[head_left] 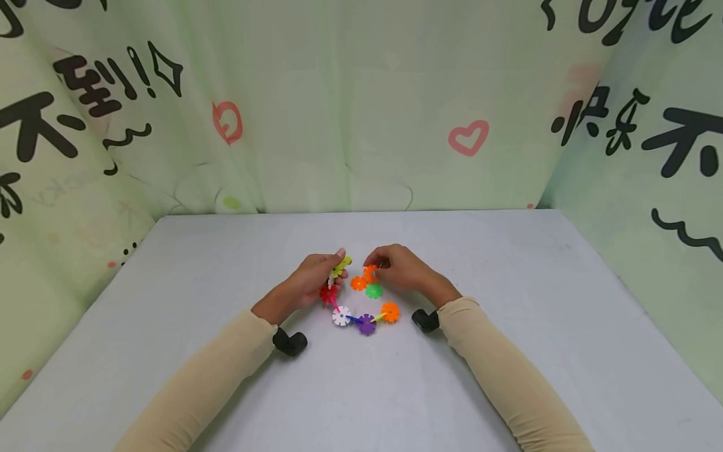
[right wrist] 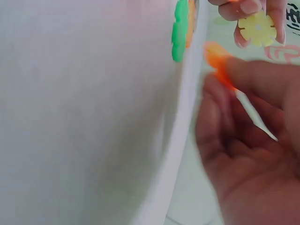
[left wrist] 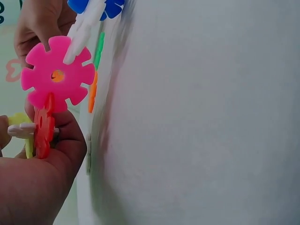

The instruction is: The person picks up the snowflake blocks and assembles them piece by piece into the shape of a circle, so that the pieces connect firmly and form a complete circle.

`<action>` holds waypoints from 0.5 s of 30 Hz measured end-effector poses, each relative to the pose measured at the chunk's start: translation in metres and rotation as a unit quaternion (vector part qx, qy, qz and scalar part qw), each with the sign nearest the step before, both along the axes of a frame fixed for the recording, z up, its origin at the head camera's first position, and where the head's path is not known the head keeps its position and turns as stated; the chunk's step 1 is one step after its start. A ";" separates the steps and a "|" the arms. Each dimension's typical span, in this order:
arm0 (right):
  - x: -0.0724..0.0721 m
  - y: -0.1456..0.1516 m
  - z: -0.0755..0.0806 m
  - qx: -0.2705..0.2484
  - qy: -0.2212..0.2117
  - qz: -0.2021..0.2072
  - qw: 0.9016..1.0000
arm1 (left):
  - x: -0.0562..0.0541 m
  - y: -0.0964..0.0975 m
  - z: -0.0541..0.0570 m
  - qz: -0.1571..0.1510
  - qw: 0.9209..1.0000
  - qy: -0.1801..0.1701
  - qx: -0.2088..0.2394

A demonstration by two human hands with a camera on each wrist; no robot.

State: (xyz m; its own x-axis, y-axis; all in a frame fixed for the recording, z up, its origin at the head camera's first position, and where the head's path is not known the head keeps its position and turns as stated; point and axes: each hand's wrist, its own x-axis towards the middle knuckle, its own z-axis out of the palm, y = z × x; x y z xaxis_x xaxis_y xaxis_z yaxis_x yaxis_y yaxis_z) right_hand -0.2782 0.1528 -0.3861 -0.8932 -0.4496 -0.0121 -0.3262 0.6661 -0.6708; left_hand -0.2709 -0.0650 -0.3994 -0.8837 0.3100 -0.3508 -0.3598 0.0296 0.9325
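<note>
My left hand (head_left: 313, 276) pinches a yellow notched plastic disc (head_left: 341, 267) between thumb and fingers. That disc is part of a curved chain of interlocking snowflake discs: a red disc (left wrist: 44, 133), a pink disc (left wrist: 37, 77), a white disc (head_left: 341, 316), a blue one, a purple disc (head_left: 367, 325) and, at the far end, an orange disc (head_left: 390, 312). With thumb and fingertips, my right hand (head_left: 405, 269) pinches a separate orange disc (right wrist: 219, 60), apart from the yellow one. Its fingers are blurred in the right wrist view.
Between the hands, a loose orange disc (head_left: 358, 284) and a green disc (head_left: 374, 291) lie on the white table (head_left: 361, 395). A printed curtain (head_left: 361, 113) surrounds the table's back and sides. Black wrist mounts (head_left: 290, 343) sit below both wrists.
</note>
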 end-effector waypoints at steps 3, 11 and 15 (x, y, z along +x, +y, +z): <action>0.000 -0.001 0.000 -0.054 0.024 -0.029 0.998 | 0.000 0.001 0.001 -0.005 1.000 -0.006 -0.003; -0.001 -0.004 0.006 -0.138 0.015 -0.052 0.989 | 0.002 0.006 0.005 -0.015 1.000 -0.012 -0.003; 0.000 -0.005 0.008 -0.166 0.001 -0.046 0.985 | 0.002 0.008 0.005 -0.027 1.000 -0.007 -0.011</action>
